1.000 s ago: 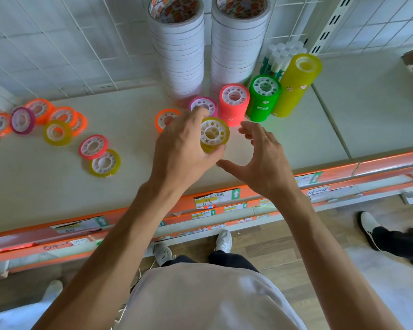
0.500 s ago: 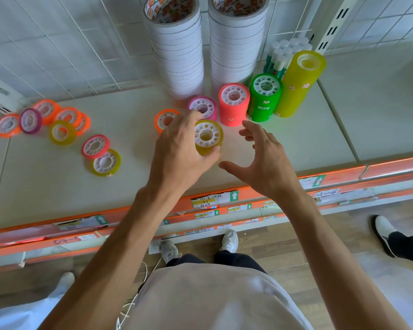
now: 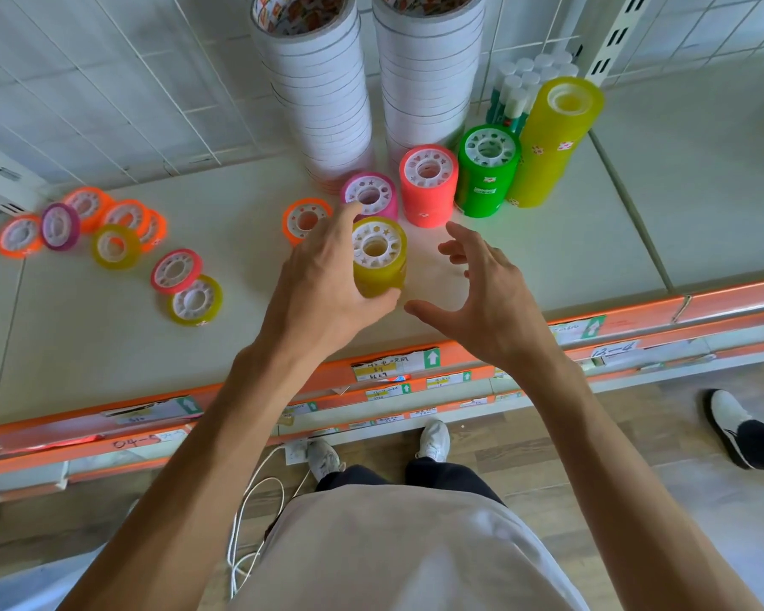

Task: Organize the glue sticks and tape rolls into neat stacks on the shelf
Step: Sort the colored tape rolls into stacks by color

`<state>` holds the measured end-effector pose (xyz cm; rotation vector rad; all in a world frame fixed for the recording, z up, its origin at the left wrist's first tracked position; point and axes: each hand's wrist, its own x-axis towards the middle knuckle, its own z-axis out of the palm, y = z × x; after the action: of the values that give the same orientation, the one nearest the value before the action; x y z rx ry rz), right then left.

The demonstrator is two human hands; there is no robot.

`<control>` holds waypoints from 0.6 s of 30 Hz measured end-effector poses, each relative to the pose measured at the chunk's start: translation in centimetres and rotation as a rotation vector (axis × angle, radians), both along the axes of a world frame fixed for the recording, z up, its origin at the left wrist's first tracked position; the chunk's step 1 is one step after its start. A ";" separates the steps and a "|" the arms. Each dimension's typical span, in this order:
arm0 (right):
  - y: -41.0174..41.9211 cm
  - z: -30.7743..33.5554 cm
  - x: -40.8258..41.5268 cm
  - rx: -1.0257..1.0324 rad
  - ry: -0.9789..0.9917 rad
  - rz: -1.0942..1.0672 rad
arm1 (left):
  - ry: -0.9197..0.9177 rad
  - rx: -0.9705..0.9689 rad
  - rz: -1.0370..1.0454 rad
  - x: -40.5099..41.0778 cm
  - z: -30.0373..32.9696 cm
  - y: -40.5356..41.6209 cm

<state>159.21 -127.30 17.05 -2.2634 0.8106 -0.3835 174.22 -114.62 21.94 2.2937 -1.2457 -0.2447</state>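
Observation:
My left hand (image 3: 327, 280) grips a short stack of yellow tape rolls (image 3: 378, 258) near the shelf's middle front. My right hand (image 3: 486, 297) hovers just right of it, fingers spread and holding nothing. Behind stand a pink stack (image 3: 371, 196), a red stack (image 3: 428, 187), a green stack (image 3: 486, 169) and a tall yellow stack (image 3: 552, 138). An orange roll (image 3: 305, 220) lies partly behind my left fingers. Glue sticks (image 3: 521, 90) with white caps stand at the back. Loose rolls lie at the left, among them a red one (image 3: 176, 271) and a yellow one (image 3: 195, 300).
Two tall towers of white tape (image 3: 323, 94) stand against the wire-grid back wall. The shelf (image 3: 84, 337) has an orange front rail with price labels (image 3: 393, 366). Another person's shoe (image 3: 728, 421) is on the floor at the right. A white cable (image 3: 256, 500) hangs below.
My left hand has shifted the yellow stack slightly back and left, toward the pink stack. The right hand stays spread beside it.

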 end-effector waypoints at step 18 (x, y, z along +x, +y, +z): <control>-0.1 3.1 2.6 -0.037 -0.032 0.109 | 0.105 0.007 0.104 0.8 0.0 -0.4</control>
<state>161.77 -127.43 20.17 -2.3176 0.6660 -0.3859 175.06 -115.07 21.92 2.3120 -1.0716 -0.3280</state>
